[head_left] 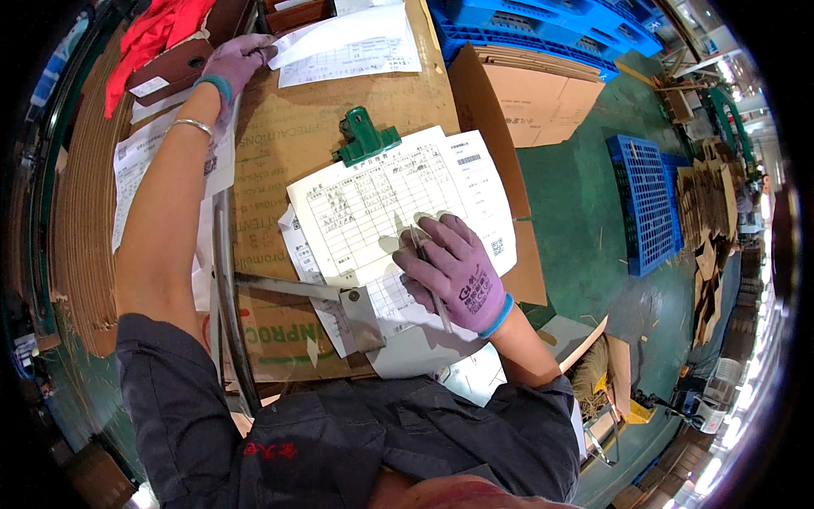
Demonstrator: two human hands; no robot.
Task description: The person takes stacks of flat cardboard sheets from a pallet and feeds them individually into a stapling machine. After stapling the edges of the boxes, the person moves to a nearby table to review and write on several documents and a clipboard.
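My right hand (454,270), in a purple glove, holds a pen (430,280) with its tip on a printed form (386,204). A green clip (365,136) pins that form at its top edge, over a sheet of brown cardboard (288,127). My left hand (236,61), also gloved in purple, reaches far up and left. Its fingers rest on the corner of another white sheet (352,47), next to a dark brown box (170,69). A thin bracelet sits on my left wrist.
A red cloth (148,34) lies at the top left. Stacked corrugated board (80,220) runs down the left side. Blue plastic pallets (644,204) and flat cartons (543,102) lie on the green floor to the right. A metal bar (225,280) crosses the work surface.
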